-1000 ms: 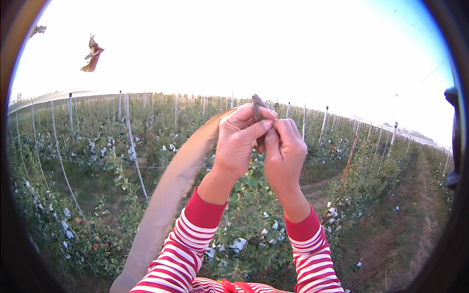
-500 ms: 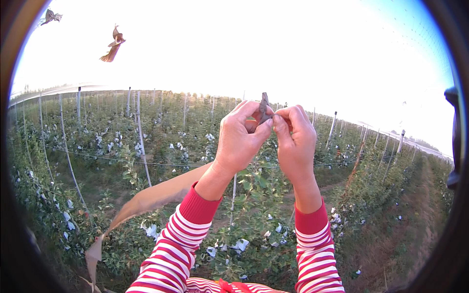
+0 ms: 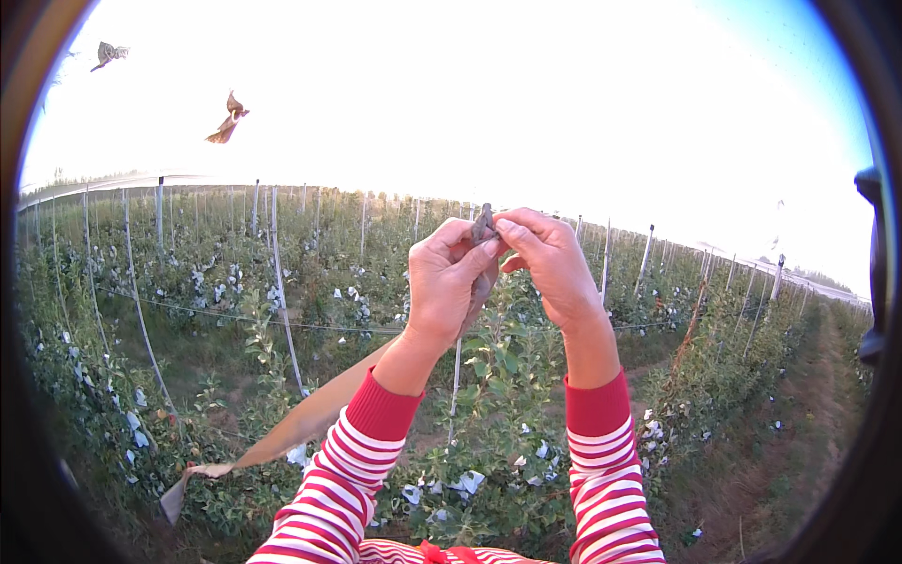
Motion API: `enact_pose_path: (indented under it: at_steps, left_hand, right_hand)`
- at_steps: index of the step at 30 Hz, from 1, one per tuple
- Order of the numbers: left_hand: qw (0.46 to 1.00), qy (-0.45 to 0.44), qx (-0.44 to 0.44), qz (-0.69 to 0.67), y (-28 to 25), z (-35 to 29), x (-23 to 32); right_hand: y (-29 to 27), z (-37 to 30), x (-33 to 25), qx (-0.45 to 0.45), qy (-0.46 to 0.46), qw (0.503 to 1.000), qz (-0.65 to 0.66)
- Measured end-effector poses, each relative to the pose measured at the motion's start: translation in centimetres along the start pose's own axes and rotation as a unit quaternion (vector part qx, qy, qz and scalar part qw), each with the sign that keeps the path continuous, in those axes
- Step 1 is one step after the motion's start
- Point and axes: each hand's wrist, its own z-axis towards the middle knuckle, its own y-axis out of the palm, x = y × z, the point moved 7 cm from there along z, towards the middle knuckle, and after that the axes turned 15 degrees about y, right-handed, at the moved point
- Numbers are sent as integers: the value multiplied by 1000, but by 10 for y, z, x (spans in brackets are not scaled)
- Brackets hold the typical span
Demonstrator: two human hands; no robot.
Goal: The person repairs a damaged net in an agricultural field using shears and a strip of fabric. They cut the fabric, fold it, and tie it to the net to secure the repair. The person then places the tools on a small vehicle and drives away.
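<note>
In front of me at chest-to-eye height, my left hand (image 3: 442,287) pinches a twisted grey scrap of cloth-like material (image 3: 483,224) between thumb and fingers. My right hand (image 3: 556,268) is closed in against it, thumb and forefinger at the scrap's right side; the fingertips partly hide the contact. A long tan strip of fabric (image 3: 315,414) runs from behind my left hand and wrist down to the lower left, where its end is bent. Whether strip and scrap are one piece is hidden by the hand.
Two knotted brown scraps, one tan (image 3: 228,119) and one darker (image 3: 110,54), hang against the bright sky at upper left. Rows of leafy trees (image 3: 507,357) with pale bags or papers (image 3: 467,481) spread below, among posts (image 3: 283,282) and wires. A grassy lane (image 3: 789,414) runs along the right.
My hands have come closer together, with the right fingers now over the scrap's right side. The scrap sits lower and more to the left. The hanging scraps and the field appear lower in view.
</note>
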Motion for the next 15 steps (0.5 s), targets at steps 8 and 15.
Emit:
enact_pose_path:
  at_steps: [8, 15]
  left_hand:
    - [984, -88, 18, -155, -3, -5, -9]
    - [983, 112, 147, 10, -20, 4, -13]
  right_hand:
    - [1, 13, 12, -35, 19, 986, 164]
    - [15, 1, 18, 67, -99, 985, 123]
